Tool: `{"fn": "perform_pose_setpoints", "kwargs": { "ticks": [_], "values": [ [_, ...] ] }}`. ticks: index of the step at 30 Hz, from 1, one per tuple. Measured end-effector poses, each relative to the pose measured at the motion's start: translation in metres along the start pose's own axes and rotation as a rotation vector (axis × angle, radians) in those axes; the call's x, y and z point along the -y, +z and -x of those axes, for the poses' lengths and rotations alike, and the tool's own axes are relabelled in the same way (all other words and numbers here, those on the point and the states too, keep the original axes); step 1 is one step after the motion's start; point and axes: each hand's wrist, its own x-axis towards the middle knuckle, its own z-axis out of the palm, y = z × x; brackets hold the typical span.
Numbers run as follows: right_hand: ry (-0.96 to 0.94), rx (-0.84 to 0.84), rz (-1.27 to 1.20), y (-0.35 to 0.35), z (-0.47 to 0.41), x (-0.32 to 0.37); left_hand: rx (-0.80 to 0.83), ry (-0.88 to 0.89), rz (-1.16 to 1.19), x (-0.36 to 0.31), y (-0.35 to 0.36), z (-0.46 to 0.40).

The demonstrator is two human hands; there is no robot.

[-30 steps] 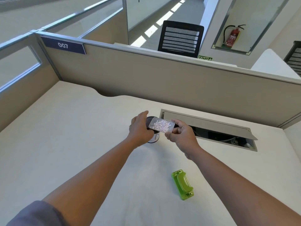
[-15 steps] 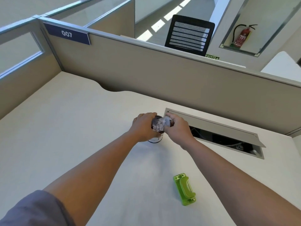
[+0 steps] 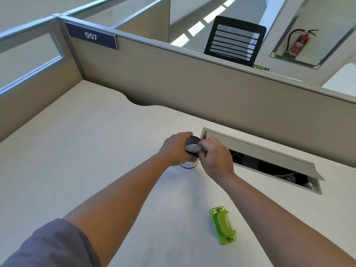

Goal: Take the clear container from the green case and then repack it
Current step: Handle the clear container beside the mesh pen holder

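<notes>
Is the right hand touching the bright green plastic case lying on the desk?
Apart. The head view shows the right hand up at the round dark mesh cup, while the bright green plastic case lies alone nearer the person, bare desk between them.

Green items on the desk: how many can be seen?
1: the green case lies on the desk, near the right forearm. Nothing else green shows there.

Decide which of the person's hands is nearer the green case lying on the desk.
Right. The right hand is beyond the green case, almost straight behind it; the left hand is further off to the left.
</notes>
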Motion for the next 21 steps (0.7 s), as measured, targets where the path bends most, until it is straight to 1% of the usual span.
{"fn": "perform_pose_setpoints", "kwargs": {
  "ticks": [4, 7, 9, 12, 15, 18, 21],
  "values": [
    [-0.024, 0.031, 0.028, 0.002, 0.004, -0.005, 0.004, -0.009, 0.000, 0.000, 0.001, 0.000],
    [-0.030, -0.008, -0.008, 0.001, 0.007, -0.006, 0.002, -0.010, 0.012, 0.000, 0.001, 0.000],
    [-0.031, 0.007, -0.007, 0.001, 0.007, -0.006, 0.001, -0.004, 0.014, 0.001, 0.001, 0.000],
    [-0.043, -0.017, -0.015, 0.003, 0.009, -0.008, 0.002, -0.002, 0.013, 0.002, 0.002, 0.000],
    [-0.037, -0.018, -0.016, 0.004, 0.009, -0.010, 0.004, -0.002, 0.013, 0.003, 0.002, -0.001],
    [-0.034, -0.058, -0.059, 0.004, 0.011, -0.013, 0.004, -0.002, 0.008, 0.003, 0.002, -0.001],
    [0.010, -0.048, -0.090, 0.005, 0.011, -0.014, 0.004, 0.001, 0.004, 0.004, 0.002, -0.002]
  ]
}}
